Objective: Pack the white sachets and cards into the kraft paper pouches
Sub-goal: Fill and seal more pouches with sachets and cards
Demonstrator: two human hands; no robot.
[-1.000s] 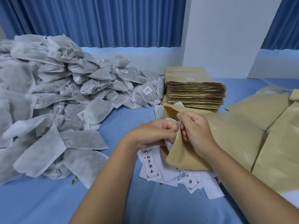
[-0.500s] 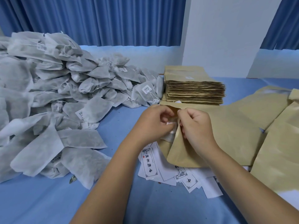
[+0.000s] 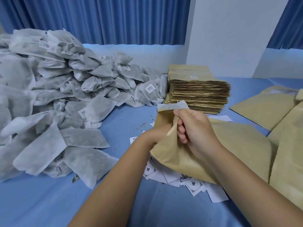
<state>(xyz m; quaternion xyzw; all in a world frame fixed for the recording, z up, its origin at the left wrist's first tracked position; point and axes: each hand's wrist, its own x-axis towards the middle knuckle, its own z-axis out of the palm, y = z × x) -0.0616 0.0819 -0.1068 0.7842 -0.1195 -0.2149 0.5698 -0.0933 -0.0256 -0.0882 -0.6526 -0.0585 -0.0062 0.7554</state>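
I hold a kraft paper pouch (image 3: 177,158) above the blue table, mouth tilted up. My right hand (image 3: 195,128) grips the near edge of its mouth, fingers curled over the paper. My left hand (image 3: 155,133) reaches into the pouch, so its fingers are hidden and only the wrist and heel show. The top edge of a white sachet (image 3: 173,105) sticks out of the mouth. Loose printed cards (image 3: 193,185) lie under the pouch. A big heap of white sachets (image 3: 65,95) covers the left side.
A neat stack of flat kraft pouches (image 3: 196,90) stands behind my hands. More kraft pouches (image 3: 265,108) lie spread on the right, one (image 3: 246,145) just beside my right hand. A white wall panel (image 3: 229,30) and blue curtains close the back.
The pouch has been lifted and tilted up. My left hand, which was outside at the mouth with the sachet, has gone down inside the pouch. The right hand has kept its hold on the edge.
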